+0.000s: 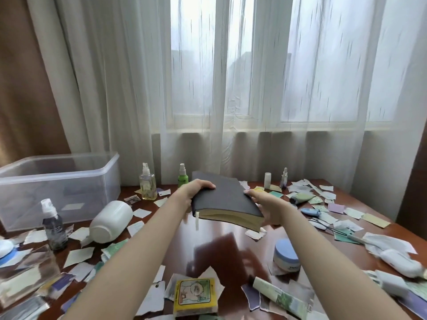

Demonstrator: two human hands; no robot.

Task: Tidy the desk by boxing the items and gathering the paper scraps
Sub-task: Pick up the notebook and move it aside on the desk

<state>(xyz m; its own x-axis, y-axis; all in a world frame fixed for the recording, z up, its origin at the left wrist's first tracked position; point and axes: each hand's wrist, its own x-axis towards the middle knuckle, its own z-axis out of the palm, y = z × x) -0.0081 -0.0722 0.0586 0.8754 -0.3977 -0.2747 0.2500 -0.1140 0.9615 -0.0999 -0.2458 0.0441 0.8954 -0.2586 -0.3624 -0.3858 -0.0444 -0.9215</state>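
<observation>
A closed dark grey book (225,197) with yellowed pages and a pale ribbon marker is held in the air above the middle of the brown desk (215,250). My left hand (196,190) grips its left edge, thumb on the cover. My right hand (265,206) holds the right edge from below, thumb on top. A clear plastic box (57,188) stands at the back left, its inside almost bare. Torn paper scraps (78,256) lie scattered across the whole desk.
A white jar (111,220) lies on its side by the box, next to a dark spray bottle (54,225). Yellow (147,183) and green (182,176) spray bottles stand at the back. A blue-lidded tub (286,256), a yellow packet (196,296) and tubes lie near me. Curtains hang behind.
</observation>
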